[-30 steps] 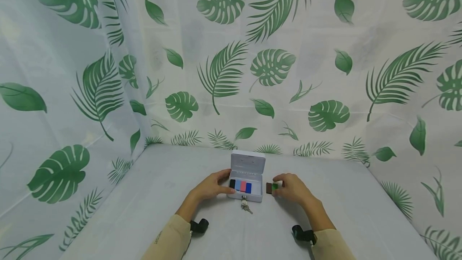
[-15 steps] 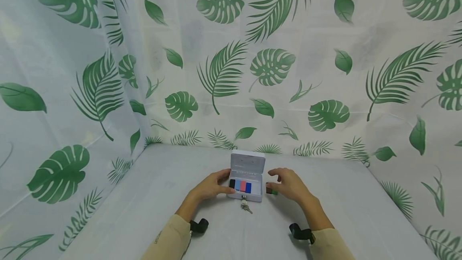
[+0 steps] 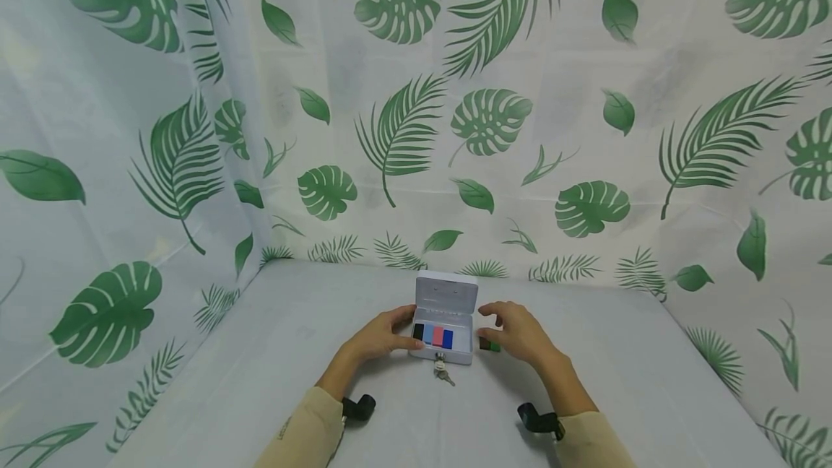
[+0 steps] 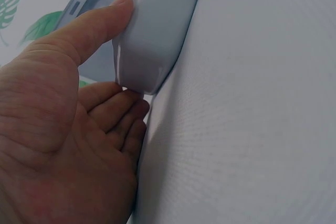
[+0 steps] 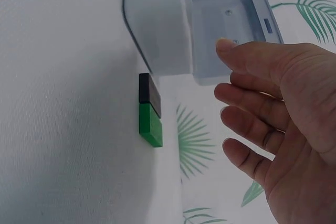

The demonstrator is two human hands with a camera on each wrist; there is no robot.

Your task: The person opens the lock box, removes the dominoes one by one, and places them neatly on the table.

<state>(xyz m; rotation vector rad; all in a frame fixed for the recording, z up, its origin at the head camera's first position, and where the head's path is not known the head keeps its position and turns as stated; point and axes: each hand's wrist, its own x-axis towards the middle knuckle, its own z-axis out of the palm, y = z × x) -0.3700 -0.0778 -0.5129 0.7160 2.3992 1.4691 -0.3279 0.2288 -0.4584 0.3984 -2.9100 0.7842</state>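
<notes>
A small white metal cash box stands on the table with its lid raised. Inside lie flat rectangular blocks side by side: black, light blue, pink and dark blue. My left hand holds the box's left end, thumb on the front rim and fingers bent against the side. Just right of the box, a brown block and a green block lie end to end on the table. My right hand hovers beside them, fingers loosely bent, holding nothing.
A key ring with keys hangs from the lock at the box's front. The table wears a white cover. Leaf-patterned curtain closes off the back and both sides.
My right hand has come away from the green block and shifted left toward the box, above the brown block. My left hand and the box have stayed in place.
</notes>
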